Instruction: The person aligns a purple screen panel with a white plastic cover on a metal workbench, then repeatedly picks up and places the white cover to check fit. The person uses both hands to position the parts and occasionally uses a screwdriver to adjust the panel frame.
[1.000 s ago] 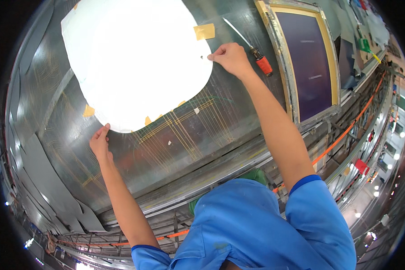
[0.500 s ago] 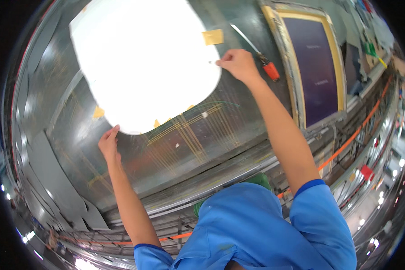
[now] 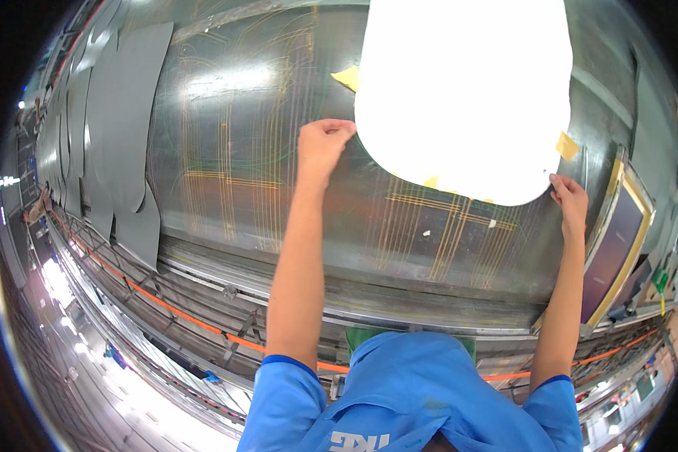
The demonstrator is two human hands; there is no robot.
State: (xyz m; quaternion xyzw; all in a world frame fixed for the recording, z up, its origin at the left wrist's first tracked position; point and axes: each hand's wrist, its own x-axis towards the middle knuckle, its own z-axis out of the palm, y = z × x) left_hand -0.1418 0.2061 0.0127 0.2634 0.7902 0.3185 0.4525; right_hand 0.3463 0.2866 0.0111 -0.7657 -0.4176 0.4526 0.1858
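Observation:
A large bright white sheet (image 3: 463,90) with rounded near corners lies over the dark worktop (image 3: 241,203). My left hand (image 3: 322,149) pinches its left edge, thumb and fingertips closed together. At the near right corner, my right hand (image 3: 571,200) grips the edge between thumb and finger. Yellow tape (image 3: 346,77) sticks out from the sheet's left side, just beyond my left hand. Another tape piece (image 3: 567,146) sits on the right edge above my right hand. Small yellow bits show along the near edge. Glare washes out the sheet's surface.
Yellow and green lines mark the worktop. Grey sheets (image 3: 132,113) overlap at the left and hang past the near edge. To the right stands a yellow-edged frame (image 3: 618,241) with a dark purple panel. A metal rail and an orange strip (image 3: 166,305) run along the near side.
The view has turned, so the sheet, hands and frame appear farther right. Both hands stay at the sheet's edges. The red-handled tool beside the sheet no longer shows clearly.

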